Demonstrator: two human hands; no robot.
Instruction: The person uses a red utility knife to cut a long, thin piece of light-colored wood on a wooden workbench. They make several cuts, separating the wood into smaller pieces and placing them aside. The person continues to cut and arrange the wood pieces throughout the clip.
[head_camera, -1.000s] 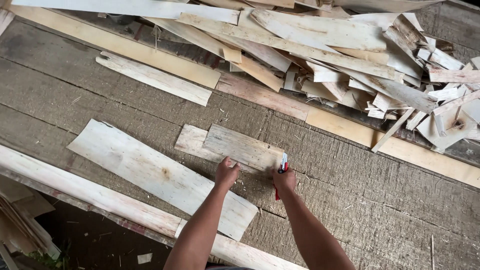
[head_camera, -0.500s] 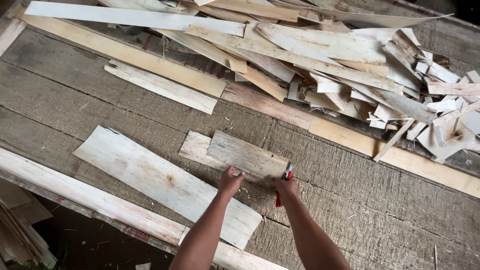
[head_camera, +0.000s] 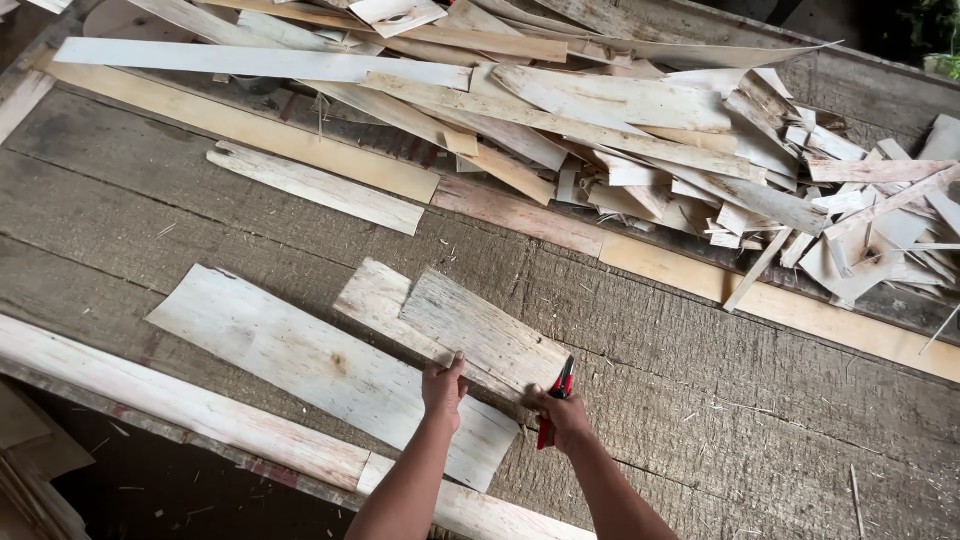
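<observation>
A short greyish veneer sheet (head_camera: 480, 330) lies on top of a paler sheet (head_camera: 372, 295) on the rough wooden table (head_camera: 700, 400). My left hand (head_camera: 443, 385) presses on the near edge of the greyish sheet, fingers spread. My right hand (head_camera: 562, 415) grips a red and black cutting tool (head_camera: 556, 395) at the sheet's near right corner. A long pale veneer strip (head_camera: 300, 360) lies just left of both hands.
A big heap of veneer offcuts and strips (head_camera: 700, 150) fills the far side. Long pale boards (head_camera: 250, 130) run diagonally across the table. Another long strip (head_camera: 180, 410) lies along the near edge, with dark floor (head_camera: 120, 490) below it.
Both hands stay at the greyish sheet's near edge. The view has shifted slightly, so the sheets and hands sit a little lower and further right in the picture.
</observation>
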